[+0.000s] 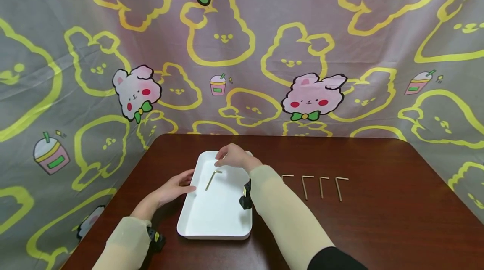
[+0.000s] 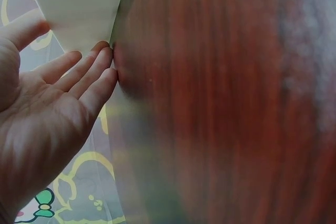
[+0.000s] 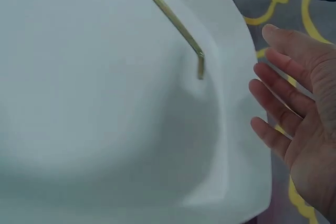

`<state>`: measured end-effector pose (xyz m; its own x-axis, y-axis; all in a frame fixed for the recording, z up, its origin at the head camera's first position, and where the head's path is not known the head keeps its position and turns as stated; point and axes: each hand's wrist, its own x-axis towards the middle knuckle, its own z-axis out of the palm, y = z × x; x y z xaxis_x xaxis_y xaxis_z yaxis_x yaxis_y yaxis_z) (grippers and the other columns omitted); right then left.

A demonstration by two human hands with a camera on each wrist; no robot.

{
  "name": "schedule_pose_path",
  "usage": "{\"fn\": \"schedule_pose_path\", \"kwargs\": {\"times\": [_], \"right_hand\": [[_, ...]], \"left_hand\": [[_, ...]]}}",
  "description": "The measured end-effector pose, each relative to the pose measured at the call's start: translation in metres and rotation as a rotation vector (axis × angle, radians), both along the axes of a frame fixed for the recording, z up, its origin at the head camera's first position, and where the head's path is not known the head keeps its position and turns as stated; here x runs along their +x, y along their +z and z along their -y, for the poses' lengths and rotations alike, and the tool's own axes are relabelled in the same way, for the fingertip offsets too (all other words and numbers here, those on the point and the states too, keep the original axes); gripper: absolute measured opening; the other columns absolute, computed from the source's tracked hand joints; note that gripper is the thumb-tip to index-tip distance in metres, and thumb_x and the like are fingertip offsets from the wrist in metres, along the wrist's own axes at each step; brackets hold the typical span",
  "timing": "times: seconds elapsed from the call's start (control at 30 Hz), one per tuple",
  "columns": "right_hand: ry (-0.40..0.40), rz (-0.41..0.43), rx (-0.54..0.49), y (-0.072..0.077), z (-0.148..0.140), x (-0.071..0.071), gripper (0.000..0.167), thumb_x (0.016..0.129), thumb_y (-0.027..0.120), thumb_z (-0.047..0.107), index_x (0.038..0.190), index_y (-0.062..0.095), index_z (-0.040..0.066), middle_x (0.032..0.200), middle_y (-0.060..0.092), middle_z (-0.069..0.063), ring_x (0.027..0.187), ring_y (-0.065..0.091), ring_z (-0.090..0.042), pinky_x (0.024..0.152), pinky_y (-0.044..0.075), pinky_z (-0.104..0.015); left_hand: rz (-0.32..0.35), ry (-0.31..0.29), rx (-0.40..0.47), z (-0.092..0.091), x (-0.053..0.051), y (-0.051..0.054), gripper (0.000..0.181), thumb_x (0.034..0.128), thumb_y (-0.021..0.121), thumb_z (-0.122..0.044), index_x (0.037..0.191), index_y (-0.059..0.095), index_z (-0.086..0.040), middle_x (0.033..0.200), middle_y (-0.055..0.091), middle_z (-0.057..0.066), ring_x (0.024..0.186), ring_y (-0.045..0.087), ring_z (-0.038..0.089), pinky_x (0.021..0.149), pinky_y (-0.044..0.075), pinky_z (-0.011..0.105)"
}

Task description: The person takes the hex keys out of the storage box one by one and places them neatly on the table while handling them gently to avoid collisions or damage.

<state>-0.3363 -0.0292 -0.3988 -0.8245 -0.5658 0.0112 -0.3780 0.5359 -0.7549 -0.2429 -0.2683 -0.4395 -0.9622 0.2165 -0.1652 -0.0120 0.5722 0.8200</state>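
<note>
A white rectangular tray [image 1: 211, 219] stands on the table, with one brass-coloured hex key [image 1: 211, 180] lying in its far half. My left hand [image 1: 172, 188] holds the tray's left side, its thumb over the rim and its fingers against the outer wall. In the left wrist view the fingertips [image 2: 108, 51] touch that wall near its lower edge. Over the tray's far end hovers my right hand [image 1: 236, 156], fingers loosely bent. The right wrist view shows nothing between its fingers, with the hex key [image 3: 178, 27] lying apart from them.
To the right of the tray, several similar L-shaped hex keys [image 1: 321, 187] lie in a row on the dark brown table [image 1: 393, 215]. The right forearm partly covers the nearest one. A patterned cloth [image 1: 257, 59] hangs behind the table and at its sides.
</note>
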Motion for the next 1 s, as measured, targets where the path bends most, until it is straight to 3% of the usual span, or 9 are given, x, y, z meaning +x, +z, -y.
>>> {"fn": "schedule_pose_path", "kwargs": {"times": [0.13,0.37,0.7,1.0], "right_hand": [[0.02,0.015,-0.009,-0.01,0.007,0.003,0.024,0.082,0.079,0.017,0.103,0.073,0.006,0.094,0.069,0.002,0.09,0.061,-0.013,0.077,0.048,-0.025],[0.048,-0.04,0.075,-0.025,0.014,0.005,0.03,0.082,0.078,0.016,0.11,0.072,0.006,0.107,0.07,-0.001,0.105,0.059,-0.02,0.084,0.045,-0.023],[0.075,-0.091,0.113,-0.036,0.015,0.006,0.03,0.082,0.075,0.002,0.111,0.071,0.003,0.11,0.069,-0.006,0.102,0.059,-0.019,0.088,0.043,-0.023],[0.096,-0.189,0.189,-0.039,0.018,0.009,0.026,0.081,0.077,0.004,0.107,0.075,0.006,0.105,0.071,-0.003,0.103,0.059,-0.021,0.091,0.043,-0.023]], "left_hand": [[0.001,0.002,-0.003,0.002,-0.001,-0.001,0.069,0.0926,0.066,-0.019,0.147,0.032,0.004,0.14,0.045,0.026,0.126,0.044,0.042,0.101,0.038,0.055],[0.001,-0.005,0.001,0.0,0.001,0.002,0.068,0.0928,0.066,-0.018,0.147,0.032,0.005,0.14,0.045,0.027,0.126,0.043,0.042,0.1,0.037,0.056],[-0.017,-0.007,0.012,0.001,-0.001,-0.001,0.067,0.0927,0.066,-0.016,0.147,0.032,0.006,0.14,0.046,0.027,0.126,0.044,0.043,0.102,0.036,0.055],[-0.009,0.003,0.023,0.001,-0.001,-0.002,0.067,0.0927,0.066,-0.015,0.147,0.032,0.006,0.139,0.046,0.028,0.126,0.043,0.044,0.102,0.036,0.055]]}}
